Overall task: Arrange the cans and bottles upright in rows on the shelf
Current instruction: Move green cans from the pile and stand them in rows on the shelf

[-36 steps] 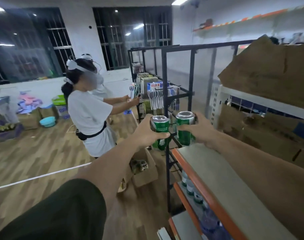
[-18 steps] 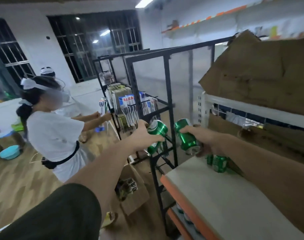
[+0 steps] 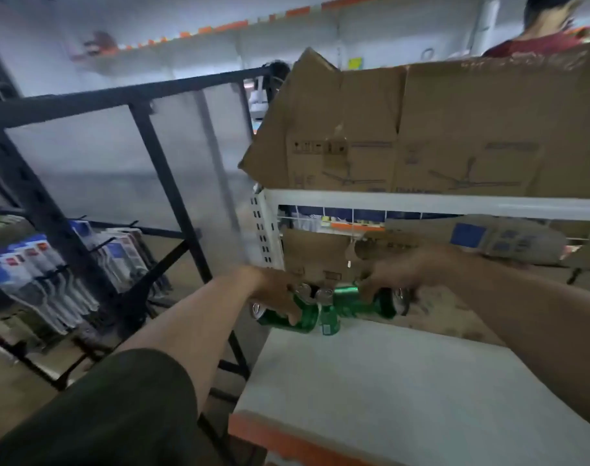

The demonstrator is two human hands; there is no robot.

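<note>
My left hand grips a green can that lies tipped on its side, silver end toward the left, at the far left corner of the white shelf board. My right hand grips a second green can, also tipped sideways, its silver end pointing right. Between the two stand upright green cans at the back of the shelf, close to both held cans. The view is blurred by motion.
A brown cardboard sheet backs the shelf behind the cans. A large cardboard box sits on the white shelf above. A black metal rack with hanging packets stands left. The shelf's orange front edge is near me. A person in red is beyond the box.
Both hands have carried their cans forward and down to the back of the shelf beside the standing cans. The cans are tipped further over. My view has swung right and closer.
</note>
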